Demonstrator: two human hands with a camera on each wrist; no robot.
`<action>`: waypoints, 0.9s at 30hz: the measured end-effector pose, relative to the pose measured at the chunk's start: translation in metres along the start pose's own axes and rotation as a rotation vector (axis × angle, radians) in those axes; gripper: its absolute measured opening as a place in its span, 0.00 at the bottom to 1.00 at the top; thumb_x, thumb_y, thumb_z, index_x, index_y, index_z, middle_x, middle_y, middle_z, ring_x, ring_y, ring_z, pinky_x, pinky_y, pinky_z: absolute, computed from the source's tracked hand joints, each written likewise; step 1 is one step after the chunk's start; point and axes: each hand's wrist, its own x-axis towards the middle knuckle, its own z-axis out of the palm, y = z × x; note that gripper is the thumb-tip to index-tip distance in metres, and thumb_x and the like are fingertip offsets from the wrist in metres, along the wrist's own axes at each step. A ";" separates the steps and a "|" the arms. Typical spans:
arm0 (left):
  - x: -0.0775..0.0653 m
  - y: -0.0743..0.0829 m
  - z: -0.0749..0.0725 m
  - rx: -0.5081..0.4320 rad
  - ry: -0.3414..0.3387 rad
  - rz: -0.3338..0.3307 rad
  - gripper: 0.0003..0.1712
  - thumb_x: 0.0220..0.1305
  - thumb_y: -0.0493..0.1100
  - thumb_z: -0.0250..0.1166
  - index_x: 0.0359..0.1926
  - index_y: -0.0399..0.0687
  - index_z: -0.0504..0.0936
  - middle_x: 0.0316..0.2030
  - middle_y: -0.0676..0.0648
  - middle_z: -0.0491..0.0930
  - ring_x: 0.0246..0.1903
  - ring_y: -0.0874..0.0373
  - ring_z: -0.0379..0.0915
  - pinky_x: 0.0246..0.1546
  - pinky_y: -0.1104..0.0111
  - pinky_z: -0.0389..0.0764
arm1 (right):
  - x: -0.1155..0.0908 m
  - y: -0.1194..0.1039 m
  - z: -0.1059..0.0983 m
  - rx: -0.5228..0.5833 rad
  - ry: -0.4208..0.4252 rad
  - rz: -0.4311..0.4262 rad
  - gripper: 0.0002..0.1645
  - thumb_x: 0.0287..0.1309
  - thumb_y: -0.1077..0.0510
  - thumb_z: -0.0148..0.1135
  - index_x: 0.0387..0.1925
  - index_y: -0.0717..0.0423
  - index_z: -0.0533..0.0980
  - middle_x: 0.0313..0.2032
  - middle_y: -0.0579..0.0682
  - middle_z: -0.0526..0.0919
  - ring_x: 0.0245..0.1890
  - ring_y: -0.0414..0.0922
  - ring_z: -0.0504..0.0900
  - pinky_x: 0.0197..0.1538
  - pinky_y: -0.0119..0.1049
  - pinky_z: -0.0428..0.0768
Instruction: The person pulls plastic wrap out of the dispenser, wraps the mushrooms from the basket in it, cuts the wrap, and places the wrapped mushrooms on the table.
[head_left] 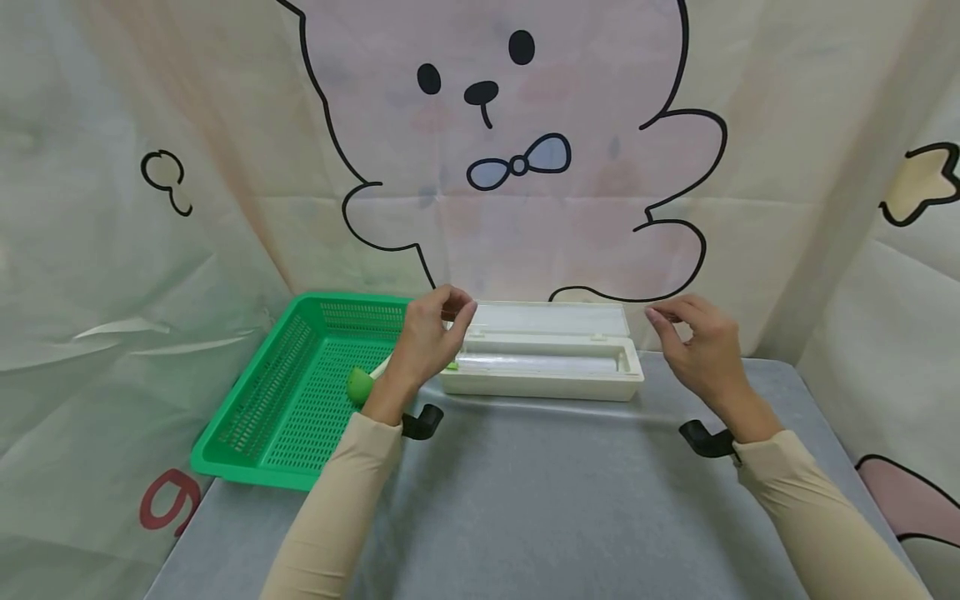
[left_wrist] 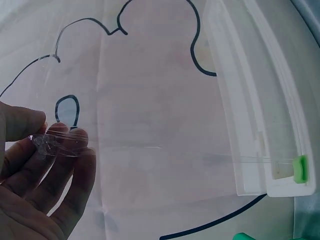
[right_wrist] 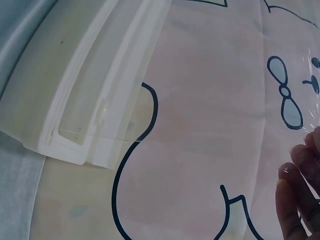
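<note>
A sheet of clear plastic wrap stretches up from a white wrap dispenser, its edge bunched in my left hand. Thumb and fingers of that left hand pinch the wrap above the dispenser's left end. My right hand is raised beyond the right end, thumb and forefinger together on the film's other corner. In the right wrist view, only its fingertips show, with shiny film streaks beside them. The dispenser's lid stands tipped back, and a roll lies inside. A small green slider sits at the dispenser's left end.
A green slotted basket stands left of the dispenser, partly behind my left forearm. In it lies a green rounded object with a pale handle. A grey cloth covers the table; a printed curtain hangs close behind.
</note>
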 end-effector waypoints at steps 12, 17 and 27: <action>0.006 0.010 -0.006 -0.014 0.017 -0.001 0.07 0.73 0.39 0.63 0.42 0.37 0.82 0.38 0.42 0.83 0.38 0.52 0.82 0.42 0.61 0.83 | 0.011 -0.008 -0.007 0.033 0.006 0.052 0.05 0.60 0.72 0.68 0.38 0.66 0.85 0.33 0.57 0.85 0.34 0.40 0.77 0.44 0.19 0.69; 0.009 0.014 -0.008 -0.014 0.027 0.006 0.08 0.73 0.39 0.63 0.42 0.37 0.82 0.37 0.43 0.83 0.37 0.52 0.81 0.40 0.62 0.83 | 0.015 -0.007 -0.009 0.054 0.031 0.040 0.05 0.58 0.72 0.69 0.37 0.66 0.85 0.32 0.57 0.84 0.35 0.31 0.75 0.45 0.18 0.69; 0.020 0.016 -0.012 -0.069 0.080 0.040 0.07 0.73 0.38 0.63 0.41 0.36 0.82 0.35 0.43 0.83 0.35 0.53 0.81 0.40 0.62 0.83 | 0.031 -0.010 -0.014 0.066 0.037 0.041 0.04 0.61 0.71 0.67 0.37 0.67 0.85 0.33 0.60 0.85 0.37 0.27 0.74 0.46 0.18 0.70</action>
